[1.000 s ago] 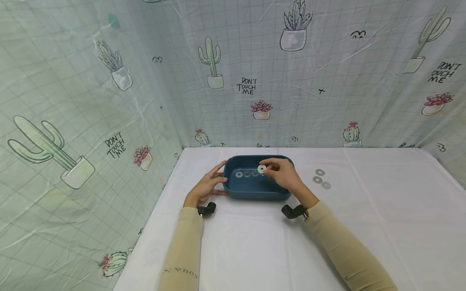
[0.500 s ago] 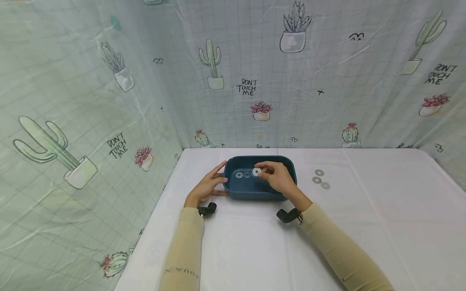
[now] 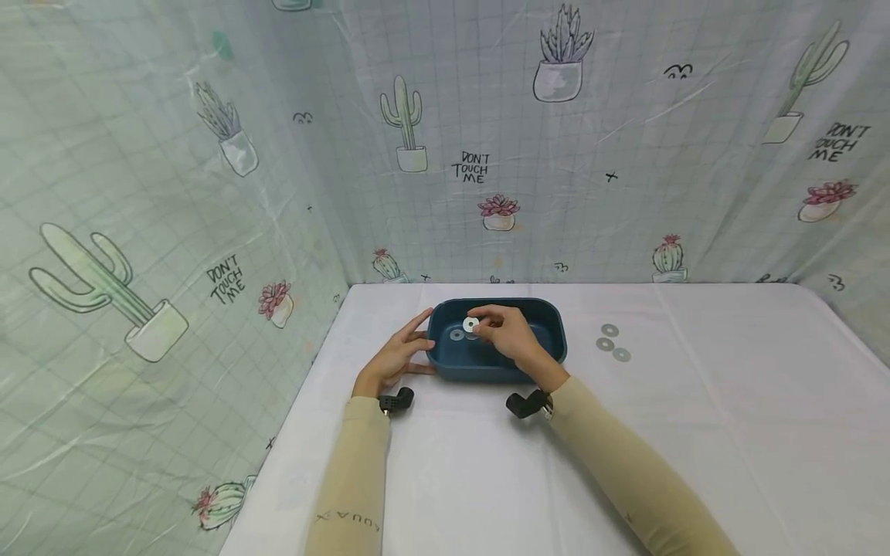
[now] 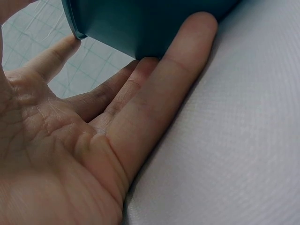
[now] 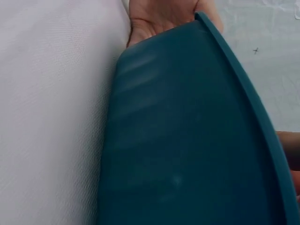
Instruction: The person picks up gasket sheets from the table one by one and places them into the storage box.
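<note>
My right hand (image 3: 506, 333) reaches over the dark blue rectangular tub (image 3: 497, 374) and pinches a flat metal washer (image 3: 470, 325) between thumb and fingertips. Whether more washers are stacked behind it I cannot tell. On the tub's floor lies another washer (image 3: 456, 335), left of the held one; part of a further one shows just under my fingers. My left hand (image 3: 396, 359) rests against the tub's left end, its fingers (image 4: 154, 103) spread and fairly straight along the wall. In the right wrist view the tub wall (image 5: 178, 126) hides the washers.
Three loose washers (image 3: 606, 344) lie on the white tabletop (image 3: 480, 463) to the right of the tub. A patterned curtain (image 3: 591, 177) hangs along the back and left side.
My right hand has moved left across the tub with the pinched washer. A washer that lay in the row's right part no longer shows there. The left hand stays at the tub's end.
</note>
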`<control>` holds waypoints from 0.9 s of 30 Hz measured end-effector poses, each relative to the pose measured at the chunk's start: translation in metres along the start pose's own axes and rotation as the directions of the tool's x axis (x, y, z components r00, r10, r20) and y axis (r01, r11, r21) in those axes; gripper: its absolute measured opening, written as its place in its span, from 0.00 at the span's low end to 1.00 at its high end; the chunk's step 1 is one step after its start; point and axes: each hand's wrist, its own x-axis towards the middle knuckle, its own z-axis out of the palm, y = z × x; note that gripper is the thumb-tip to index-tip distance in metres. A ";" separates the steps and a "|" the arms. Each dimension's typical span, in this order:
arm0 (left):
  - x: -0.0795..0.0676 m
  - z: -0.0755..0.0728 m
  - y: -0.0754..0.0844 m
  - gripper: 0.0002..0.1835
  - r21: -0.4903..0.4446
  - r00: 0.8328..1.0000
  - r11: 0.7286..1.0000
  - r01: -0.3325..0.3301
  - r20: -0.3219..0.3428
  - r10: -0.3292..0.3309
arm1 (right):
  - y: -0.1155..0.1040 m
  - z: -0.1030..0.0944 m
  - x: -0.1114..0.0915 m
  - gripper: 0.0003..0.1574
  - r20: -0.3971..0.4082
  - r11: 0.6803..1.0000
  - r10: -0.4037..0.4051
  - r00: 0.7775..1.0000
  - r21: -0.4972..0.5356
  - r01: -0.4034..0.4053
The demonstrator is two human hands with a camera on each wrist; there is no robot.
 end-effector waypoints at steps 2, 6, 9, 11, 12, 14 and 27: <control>0.000 -0.001 0.000 0.38 0.001 1.000 1.000 -0.001 0.003 0.001 | -0.001 0.003 0.003 0.20 0.006 1.000 0.003 1.000 0.000 -0.003; 0.000 -0.002 0.002 0.38 0.003 1.000 1.000 -0.004 0.003 0.004 | -0.003 0.008 0.010 0.19 0.017 1.000 -0.005 1.000 -0.017 0.005; -0.001 -0.001 0.003 0.38 0.002 1.000 1.000 -0.005 0.003 0.005 | -0.003 0.011 0.014 0.20 0.029 1.000 0.011 1.000 -0.023 -0.010; 0.000 -0.001 0.003 0.39 0.003 1.000 1.000 -0.008 0.010 0.008 | -0.003 0.013 0.017 0.21 0.039 0.999 0.033 0.999 -0.012 -0.033; 0.000 -0.001 0.002 0.38 0.004 1.000 1.000 -0.009 0.013 0.009 | -0.003 0.014 0.018 0.21 0.043 0.999 0.044 0.998 -0.008 -0.043; 0.001 -0.001 0.001 0.38 0.004 1.000 1.000 -0.009 0.017 0.009 | -0.003 0.015 0.020 0.21 0.053 0.998 0.061 0.997 0.005 -0.061; 0.002 -0.001 -0.001 0.38 -0.012 1.000 1.000 -0.003 0.005 0.003 | -0.005 0.024 0.031 0.20 0.089 0.995 0.097 0.991 -0.028 -0.095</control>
